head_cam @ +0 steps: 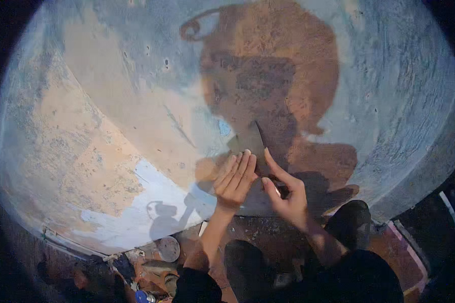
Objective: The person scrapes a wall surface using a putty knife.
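Observation:
Before me rises a broad painted wall (98,125) with worn blue and tan areas and a pale whitish-blue patch. My right hand (288,193) grips a thin, dark, pointed tool (260,133), perhaps a spatula or knife, between thumb and fingers. Its tip points up and slightly left, near or against the wall; contact is unclear. Just left of it, my left hand (234,180) is held flat, fingers extended upward, palm toward the wall. Its palm is hidden. A grey-green area lies above its fingertips, too blurred to tell whether paint or part of a tool. My head's shadow covers the upper middle.
At the wall's foot, lower left, are a round grey disc (168,249), a ring-shaped item (171,282) and a blue round object (141,296) amid clutter. Dark rounded shapes (350,223), possibly my knees or shoes, stand close to the wall. A pink-edged item (411,250) lies at lower right.

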The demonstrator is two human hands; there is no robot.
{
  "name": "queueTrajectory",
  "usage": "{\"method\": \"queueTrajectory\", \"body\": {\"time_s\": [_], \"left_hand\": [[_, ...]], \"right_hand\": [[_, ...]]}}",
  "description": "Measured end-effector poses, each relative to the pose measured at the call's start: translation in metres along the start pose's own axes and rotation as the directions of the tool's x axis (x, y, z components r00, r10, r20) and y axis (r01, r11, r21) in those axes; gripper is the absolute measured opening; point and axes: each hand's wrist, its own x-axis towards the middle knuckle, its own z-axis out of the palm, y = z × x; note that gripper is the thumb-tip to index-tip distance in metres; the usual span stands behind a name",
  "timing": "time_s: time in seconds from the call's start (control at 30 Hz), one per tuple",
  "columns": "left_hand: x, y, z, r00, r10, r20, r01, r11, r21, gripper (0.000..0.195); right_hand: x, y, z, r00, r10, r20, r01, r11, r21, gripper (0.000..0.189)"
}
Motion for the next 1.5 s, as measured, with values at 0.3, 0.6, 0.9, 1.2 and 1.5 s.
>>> {"method": "queueTrajectory", "body": {"time_s": [0.3,0.6,0.9,1.2,1.5], "left_hand": [[-0.026,0.049,-0.002,0.964,-0.237,0.118,0.253,0.956,-0.15,0.028],[-0.221,0.102,0.063,0.277,-0.201,0.939,0.868,0.471,-0.155,0.031],[-0.227,0.132,0.069,0.341,-0.437,0.832,0.919,0.34,-0.198,0.044],[-0.201,0.141,0.049,0.156,-0.293,0.943,0.981,-0.068,-0.183,0.045],[-0.199,0.162,0.039,0.289,-0.369,0.883,0.768,-0.462,-0.444,0.044]], "right_hand": [[-0.014,-0.004,-0.049,0.984,0.064,0.169,-0.06,0.998,-0.031,0.051],[-0.09,0.076,-0.088,0.901,0.375,0.217,-0.264,0.872,-0.412,0.047],[-0.123,0.084,-0.083,0.923,0.381,0.049,-0.266,0.725,-0.635,0.037],[-0.125,0.058,-0.083,0.906,0.419,-0.064,-0.404,0.807,-0.43,0.036],[-0.122,0.056,-0.08,0.906,0.419,-0.056,-0.395,0.794,-0.463,0.036]]}}
